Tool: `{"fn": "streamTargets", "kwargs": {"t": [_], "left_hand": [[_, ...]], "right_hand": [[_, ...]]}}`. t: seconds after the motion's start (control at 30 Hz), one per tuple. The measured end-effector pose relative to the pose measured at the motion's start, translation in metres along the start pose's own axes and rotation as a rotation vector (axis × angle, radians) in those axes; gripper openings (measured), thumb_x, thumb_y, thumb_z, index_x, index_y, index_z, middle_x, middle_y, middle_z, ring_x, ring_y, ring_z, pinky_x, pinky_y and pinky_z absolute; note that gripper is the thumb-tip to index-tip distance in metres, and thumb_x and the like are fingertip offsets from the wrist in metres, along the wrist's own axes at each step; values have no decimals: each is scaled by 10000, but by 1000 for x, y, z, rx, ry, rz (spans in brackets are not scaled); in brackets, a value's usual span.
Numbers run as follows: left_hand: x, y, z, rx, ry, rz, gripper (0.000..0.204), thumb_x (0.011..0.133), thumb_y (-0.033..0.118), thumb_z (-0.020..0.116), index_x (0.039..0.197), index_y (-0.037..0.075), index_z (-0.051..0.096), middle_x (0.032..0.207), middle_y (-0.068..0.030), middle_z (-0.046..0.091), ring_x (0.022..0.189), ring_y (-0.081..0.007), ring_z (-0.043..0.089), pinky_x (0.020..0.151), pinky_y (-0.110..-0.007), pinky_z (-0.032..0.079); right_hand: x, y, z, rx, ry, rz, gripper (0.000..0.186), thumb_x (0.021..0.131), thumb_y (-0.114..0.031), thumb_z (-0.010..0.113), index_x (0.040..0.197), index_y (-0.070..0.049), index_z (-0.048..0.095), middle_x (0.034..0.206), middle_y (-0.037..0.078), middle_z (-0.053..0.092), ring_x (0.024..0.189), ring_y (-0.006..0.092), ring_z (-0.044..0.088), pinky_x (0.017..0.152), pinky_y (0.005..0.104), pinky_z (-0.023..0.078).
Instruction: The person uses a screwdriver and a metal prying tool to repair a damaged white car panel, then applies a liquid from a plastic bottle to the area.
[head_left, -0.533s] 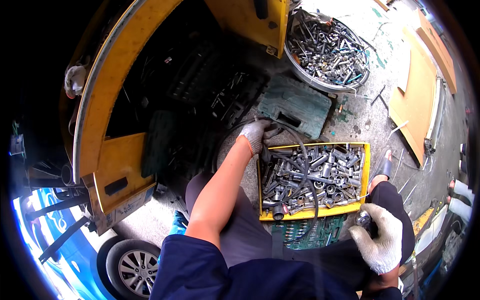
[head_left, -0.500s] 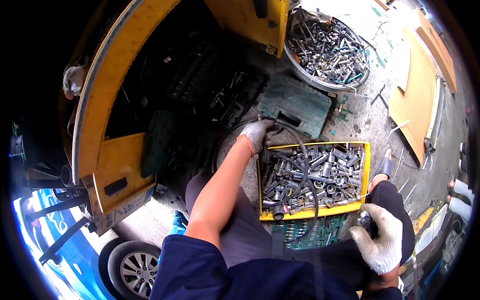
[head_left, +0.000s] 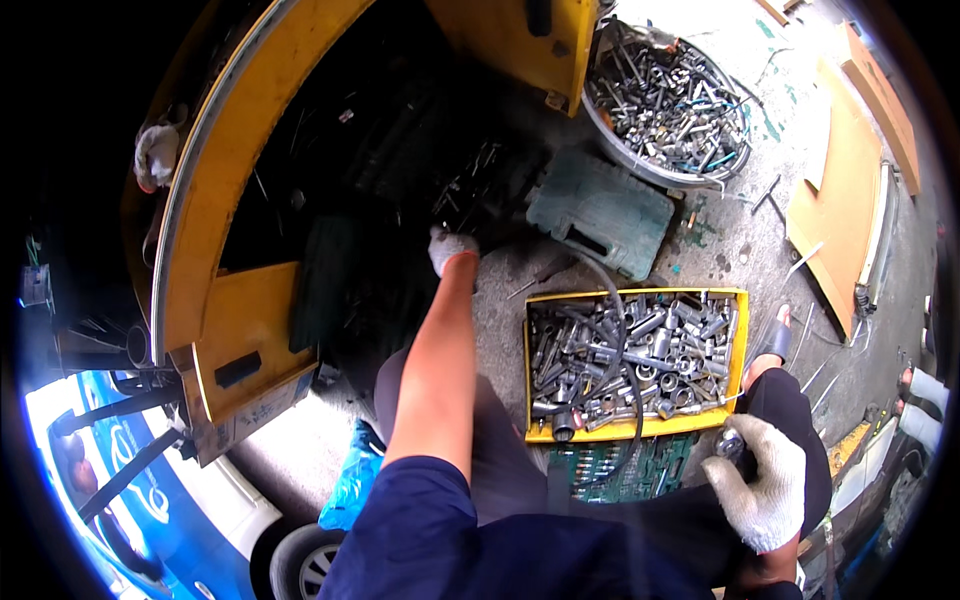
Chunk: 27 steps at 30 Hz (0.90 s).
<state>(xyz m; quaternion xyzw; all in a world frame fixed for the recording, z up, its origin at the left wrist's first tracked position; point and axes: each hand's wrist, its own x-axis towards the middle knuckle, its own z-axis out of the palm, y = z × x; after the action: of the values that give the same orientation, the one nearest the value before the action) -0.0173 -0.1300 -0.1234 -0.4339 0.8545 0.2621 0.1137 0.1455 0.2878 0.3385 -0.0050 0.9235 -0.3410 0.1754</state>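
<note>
My gloved left hand [head_left: 450,248] has curled fingers and reaches into the shadow beside a dark tool case [head_left: 470,185]; what is in its grip is hard to make out. My gloved right hand [head_left: 755,480] grips a dark, shiny metal fitting [head_left: 733,445] near my right leg. Between them a yellow tray [head_left: 741,325] holds several sockets and tools, with a black hose [head_left: 621,320] looping over it. A green socket case [head_left: 660,460] lies beneath the tray's near side, and a closed green case [head_left: 620,215] beyond it.
A round metal basin [head_left: 640,167] full of tools stands at the back. A yellow cabinet [head_left: 250,370] with dark cases inside is on the left, beside a blue car [head_left: 195,540]. Cardboard sheets [head_left: 830,250] and a bare foot [head_left: 775,330] are at the right.
My left hand has moved leftward and up from the hose into the shaded area, and the hose section it held has dropped away. My right hand still grips the fitting.
</note>
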Motion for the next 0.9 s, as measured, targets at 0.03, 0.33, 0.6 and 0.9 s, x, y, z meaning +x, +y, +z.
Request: {"fn": "streamTargets", "kwargs": {"t": [0.03,0.33,0.6,0.9], "left_hand": [[25,-15,-2,76,47,5,416,911,166,564,1308,41,556,1225,-217,672,1068,-366,679,860,-414,559],[24,1,32,694,-244,304,520,937,252,532,1418,54,512,1401,-183,583,1241,-347,599,1000,-398,512],[68,-34,40,899,-334,336,526,940,274,528,1429,78,527,1485,-163,510,1334,-316,528,1069,-379,462],[8,-5,29,701,-103,358,404,1007,220,417,1342,69,587,1399,-156,588,1277,-310,574,1011,-391,501]], "right_hand": [[0,2,-2,4,3,-16,385,710,-50,795,1062,32,664,841,164,677,706,282,680,677,341,535],[1,12,8,-62,2,40,395,708,-96,829,1045,29,666,799,153,674,641,284,666,617,345,527],[0,9,2,-33,-13,-7,405,715,-121,839,1050,25,665,799,155,672,661,293,677,629,353,532],[-2,6,-2,-16,-2,-11,397,747,-145,833,1067,18,664,783,144,679,625,277,681,599,334,535]]}}
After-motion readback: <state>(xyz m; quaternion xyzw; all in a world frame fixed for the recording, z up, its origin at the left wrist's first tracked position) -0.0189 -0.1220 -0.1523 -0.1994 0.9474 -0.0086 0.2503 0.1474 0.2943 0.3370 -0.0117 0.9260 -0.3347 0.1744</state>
